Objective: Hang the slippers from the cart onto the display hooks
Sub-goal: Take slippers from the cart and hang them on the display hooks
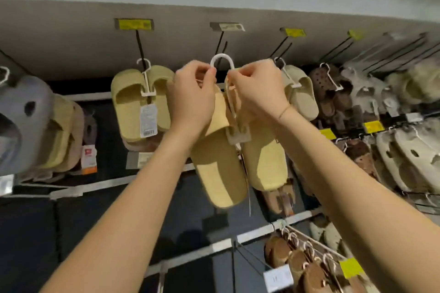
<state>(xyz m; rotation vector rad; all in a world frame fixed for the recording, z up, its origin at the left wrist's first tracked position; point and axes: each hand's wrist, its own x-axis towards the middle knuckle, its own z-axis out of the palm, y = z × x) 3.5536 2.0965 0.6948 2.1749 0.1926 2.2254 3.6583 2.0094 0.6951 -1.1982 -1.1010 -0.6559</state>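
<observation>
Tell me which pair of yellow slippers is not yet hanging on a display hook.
The yellow pair in the middle: the left hand and right hand pinch its white hanger below the hook. The yellow pair to its left already hangs.

I see a shoe shop aisle: rows of slippers (142, 102) hang on black display hooks (140, 47) under yellow price labels (134, 24) (print too blurred to read), one pair with a barcode tag (148, 121).

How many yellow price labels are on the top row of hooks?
3 yellow labels: one at the left, one right of centre, one farther right. The label between them looks pale, not yellow; others may be hidden.
</observation>
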